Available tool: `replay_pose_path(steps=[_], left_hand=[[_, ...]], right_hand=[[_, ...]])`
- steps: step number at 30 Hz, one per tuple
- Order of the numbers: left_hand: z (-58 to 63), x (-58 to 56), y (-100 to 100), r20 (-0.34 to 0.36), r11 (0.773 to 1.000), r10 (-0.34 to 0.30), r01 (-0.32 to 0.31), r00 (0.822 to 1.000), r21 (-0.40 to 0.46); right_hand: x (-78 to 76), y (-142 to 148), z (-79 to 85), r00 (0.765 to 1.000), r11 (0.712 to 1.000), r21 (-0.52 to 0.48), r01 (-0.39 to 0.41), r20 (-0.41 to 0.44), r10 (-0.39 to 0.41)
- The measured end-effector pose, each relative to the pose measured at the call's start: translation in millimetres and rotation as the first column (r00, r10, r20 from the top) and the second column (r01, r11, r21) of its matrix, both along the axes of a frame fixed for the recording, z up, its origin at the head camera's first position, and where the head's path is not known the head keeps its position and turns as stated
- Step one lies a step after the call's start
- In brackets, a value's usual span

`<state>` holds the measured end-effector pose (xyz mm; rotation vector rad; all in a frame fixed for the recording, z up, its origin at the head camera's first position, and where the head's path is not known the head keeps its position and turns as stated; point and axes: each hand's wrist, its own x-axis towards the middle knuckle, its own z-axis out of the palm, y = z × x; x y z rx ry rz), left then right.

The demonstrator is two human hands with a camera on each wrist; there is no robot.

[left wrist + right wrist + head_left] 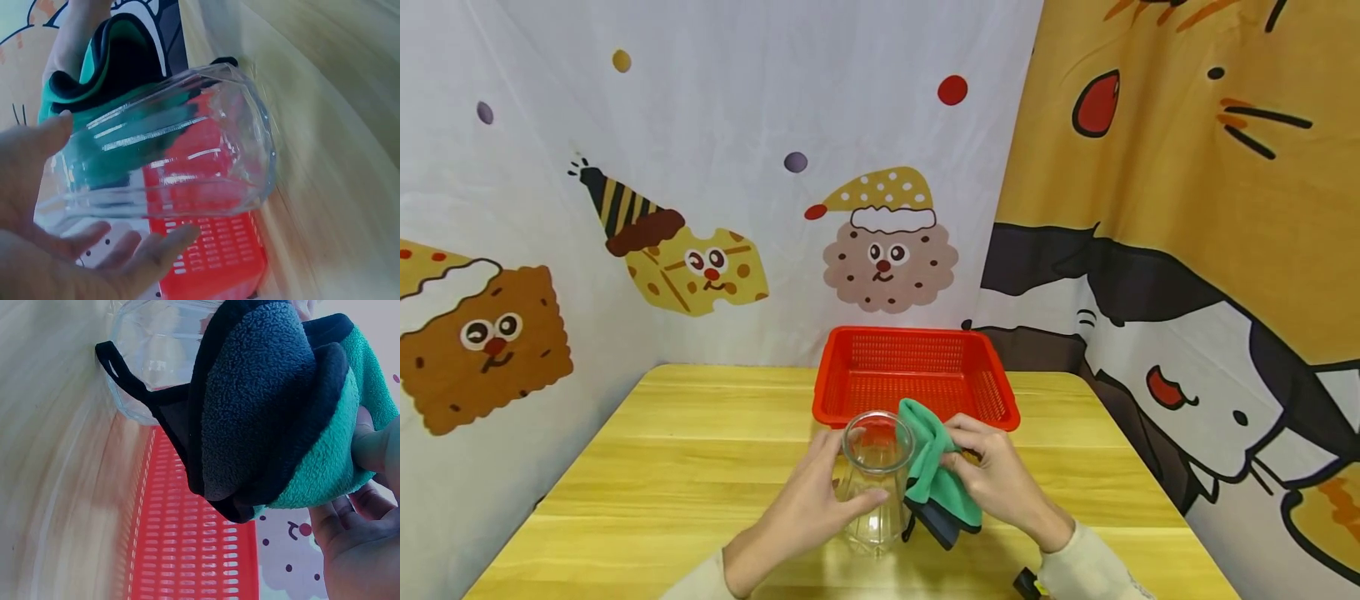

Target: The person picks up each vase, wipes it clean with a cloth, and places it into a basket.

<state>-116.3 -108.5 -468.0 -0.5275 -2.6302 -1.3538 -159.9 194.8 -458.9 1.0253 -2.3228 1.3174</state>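
A clear glass jar (877, 475) with a round rim and faceted sides stands upright on the wooden table. My left hand (808, 496) is curled around it near the top, thumb on the near side and fingers on the far side. Just to the right, my right hand (1000, 471) pinches a bunched cloth (936, 467), green on one face and dark grey on the other, with black edging. A black hanging loop (119, 372) sticks out from the cloth in the right wrist view. The cloth hangs close beside the jar; whether they touch I cannot tell.
Behind the jar, a red plastic basket (913, 333) with perforated walls sits at the table's back edge. A small black and yellow object (1028, 583) lies by my right sleeve. Printed curtains (737, 125) hang behind and beside the table (700, 450).
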Motion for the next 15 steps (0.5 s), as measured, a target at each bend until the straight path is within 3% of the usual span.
replay_pose_path(steps=[6, 15], left_hand=[[3.3, -3.5, 10.0, -0.028, 0.997, 0.079, -0.08, 0.996, -0.008], [6.2, -4.3, 8.5, -0.011, 0.996, 0.092, -0.092, 0.996, -0.005]], right_hand=[[-1.2, 4.1, 1.0, 1.0, 1.0, -0.002, 0.014, -0.02, -0.014], [-0.9, 4.0, 2.3, 1.0, 1.0, 0.001, 0.022, -0.009, -0.022]])
